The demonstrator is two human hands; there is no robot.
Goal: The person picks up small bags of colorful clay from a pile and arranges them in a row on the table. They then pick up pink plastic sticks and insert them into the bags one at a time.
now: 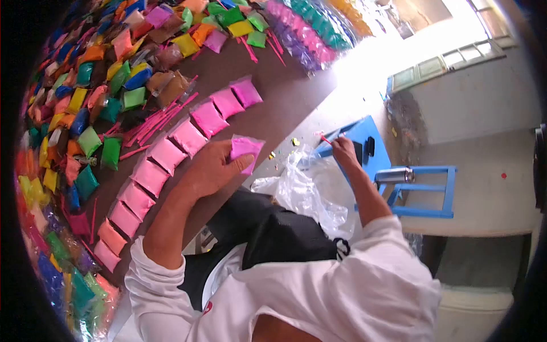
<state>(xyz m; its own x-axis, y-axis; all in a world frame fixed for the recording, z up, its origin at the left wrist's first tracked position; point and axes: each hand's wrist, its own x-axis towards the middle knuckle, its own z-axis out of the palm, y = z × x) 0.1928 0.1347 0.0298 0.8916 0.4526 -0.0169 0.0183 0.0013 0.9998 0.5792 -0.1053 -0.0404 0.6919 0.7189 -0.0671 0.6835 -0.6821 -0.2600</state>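
My left hand (pixel 208 168) is closed on a small clear packet (pixel 246 149) filled with pinkish-purple material, held by its edge over the table's near side. Beside that hand a curved row of similar packets (pixel 188 138) lies on the brown table (pixel 256 102), running from peach through light pink to purple. My right hand (pixel 345 151) is stretched out to the right, over a blue chair (pixel 364 134). Its fingers pinch a thin pink stick (pixel 325 139), small and partly hidden.
A large heap of colourful packets (pixel 85 102) covers the table's left side. Loose pink sticks (pixel 156 122) lie between heap and row. Bagged strips of packets (pixel 307 28) are at the far end. A clear plastic bag (pixel 305 188) hangs near my lap. A metal flask (pixel 396 175) lies on the chair.
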